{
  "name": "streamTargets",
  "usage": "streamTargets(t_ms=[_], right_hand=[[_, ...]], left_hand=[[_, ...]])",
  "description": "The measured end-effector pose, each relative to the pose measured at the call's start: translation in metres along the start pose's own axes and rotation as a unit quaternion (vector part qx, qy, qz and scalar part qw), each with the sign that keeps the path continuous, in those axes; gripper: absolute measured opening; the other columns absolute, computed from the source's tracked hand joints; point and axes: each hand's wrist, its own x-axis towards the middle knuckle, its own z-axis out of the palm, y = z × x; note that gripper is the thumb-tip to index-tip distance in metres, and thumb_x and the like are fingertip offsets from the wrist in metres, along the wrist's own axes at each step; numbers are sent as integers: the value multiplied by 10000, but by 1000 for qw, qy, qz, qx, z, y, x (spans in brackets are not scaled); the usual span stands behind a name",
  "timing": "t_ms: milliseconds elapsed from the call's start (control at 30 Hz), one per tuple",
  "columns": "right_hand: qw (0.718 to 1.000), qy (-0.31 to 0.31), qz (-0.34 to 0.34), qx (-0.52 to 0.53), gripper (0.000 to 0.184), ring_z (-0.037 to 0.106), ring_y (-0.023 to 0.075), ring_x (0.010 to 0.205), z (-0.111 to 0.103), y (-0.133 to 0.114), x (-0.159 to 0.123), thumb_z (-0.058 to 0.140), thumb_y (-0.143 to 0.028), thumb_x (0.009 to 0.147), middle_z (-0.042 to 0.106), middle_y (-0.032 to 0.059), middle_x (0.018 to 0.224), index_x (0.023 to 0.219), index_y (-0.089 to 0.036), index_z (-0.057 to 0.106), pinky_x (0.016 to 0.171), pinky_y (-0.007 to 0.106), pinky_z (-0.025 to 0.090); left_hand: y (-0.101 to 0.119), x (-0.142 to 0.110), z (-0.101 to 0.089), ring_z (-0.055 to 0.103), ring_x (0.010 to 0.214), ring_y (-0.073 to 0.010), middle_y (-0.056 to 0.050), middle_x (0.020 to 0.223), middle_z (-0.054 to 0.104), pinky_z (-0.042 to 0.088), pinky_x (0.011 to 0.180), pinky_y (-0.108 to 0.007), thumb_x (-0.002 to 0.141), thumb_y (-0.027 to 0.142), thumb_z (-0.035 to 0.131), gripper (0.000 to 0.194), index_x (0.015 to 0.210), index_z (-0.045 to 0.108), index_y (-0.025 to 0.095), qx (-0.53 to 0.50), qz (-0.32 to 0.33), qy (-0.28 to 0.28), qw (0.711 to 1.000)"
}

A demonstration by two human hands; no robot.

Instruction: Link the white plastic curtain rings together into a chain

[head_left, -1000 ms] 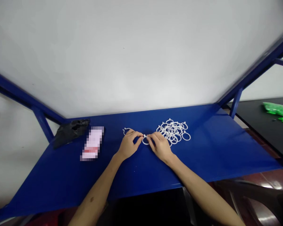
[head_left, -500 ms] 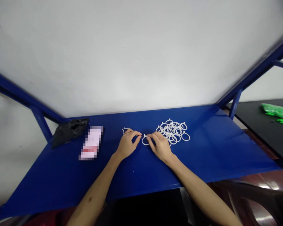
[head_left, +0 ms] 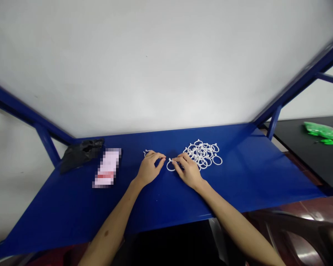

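Observation:
My right hand (head_left: 189, 170) pinches a thin white ring (head_left: 170, 170) by its upper right side, and the ring has a small knob on its rim. Just left of it, my left hand (head_left: 151, 168) has thumb and forefinger tips drawn together; whether something tiny sits between them is too small to tell. Behind the left knuckles, one or more white rings (head_left: 145, 153) lie partly hidden. A heap of several similar white knobbed rings (head_left: 202, 153) is on the blue table (head_left: 166, 207), right beside and beyond my right hand.
On the left lie a crumpled black plastic bag (head_left: 79, 155) and a blurred-out, pale flat object (head_left: 108, 168). A white wall (head_left: 166, 74) rises behind the table, between blue frame bars (head_left: 273, 122). A black table (head_left: 299, 151) at right holds a bag of green items (head_left: 322, 130).
The view has shifted slightly. Both hands and the ring under my right fingers stay in nearly the same place.

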Motion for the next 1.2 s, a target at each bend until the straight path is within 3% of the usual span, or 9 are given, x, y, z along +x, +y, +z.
streamTargets(t_ms=[133, 233, 400, 500, 600, 733, 1000, 1200], right_hand=[[998, 55, 21, 0, 191, 621, 153, 696, -24, -3, 9, 518, -316, 995, 645, 58, 907, 989, -234, 691, 623, 286, 541], [992, 112, 59, -29, 230, 569, 146, 613, -53, 9, 13, 513, -364, 984, 642, 46, 839, 934, -233, 695, 586, 287, 514], [964, 150, 201, -87, 300, 579, 175, 627, -99, 64, 1, 543, -457, 914, 673, 56, 774, 891, -195, 687, 637, 322, 507], [946, 110, 286, -104, 332, 606, 187, 675, -115, 101, -11, 551, -479, 880, 710, 80, 796, 867, -175, 683, 710, 340, 502], [938, 50, 326, -107, 302, 623, 191, 700, -121, 126, -20, 570, -450, 854, 726, 78, 802, 872, -178, 699, 717, 332, 486], [938, 16, 327, -110, 295, 633, 191, 705, -119, 136, -26, 556, -433, 858, 734, 73, 813, 895, -183, 709, 708, 326, 478], [938, 30, 326, -110, 286, 645, 190, 727, -120, 131, -26, 549, -409, 865, 739, 81, 848, 921, -177, 707, 735, 327, 487], [942, 46, 311, -120, 282, 646, 198, 757, -122, 134, -24, 547, -399, 877, 739, 98, 902, 934, -174, 708, 757, 338, 498]], left_hand=[[-10, 0, 0, 610, 958, -210, -23, 953, 724, 494, 925, -396, 956, 261, 550, 125, 975, 673, 253, 36, -21, -7, 999], [-17, 1, -4, 592, 1022, -246, -61, 1036, 700, 477, 945, -424, 939, 266, 545, 151, 1017, 673, 248, 108, -68, 1, 992], [-20, 3, -15, 555, 1106, -325, -148, 1161, 609, 470, 918, -459, 901, 306, 541, 301, 1164, 628, 189, 266, -174, 24, 948], [-18, 4, -21, 575, 1051, -355, -175, 1111, 620, 488, 841, -469, 877, 333, 558, 347, 1170, 616, 157, 314, -202, 4, 928], [-19, 4, -22, 593, 992, -365, -178, 1032, 658, 488, 781, -468, 883, 326, 547, 289, 1100, 633, 156, 323, -203, -22, 924], [-25, 3, -20, 599, 975, -346, -153, 1007, 685, 471, 767, -446, 898, 280, 531, 218, 1064, 631, 180, 305, -194, -33, 932], [-27, 5, -18, 596, 932, -328, -90, 925, 715, 433, 745, -419, 893, 228, 572, 96, 966, 633, 219, 246, -185, -13, 951], [-26, 5, -14, 605, 894, -317, -56, 855, 727, 440, 738, -418, 863, 165, 590, 128, 965, 618, 237, 203, -150, 27, 967]])
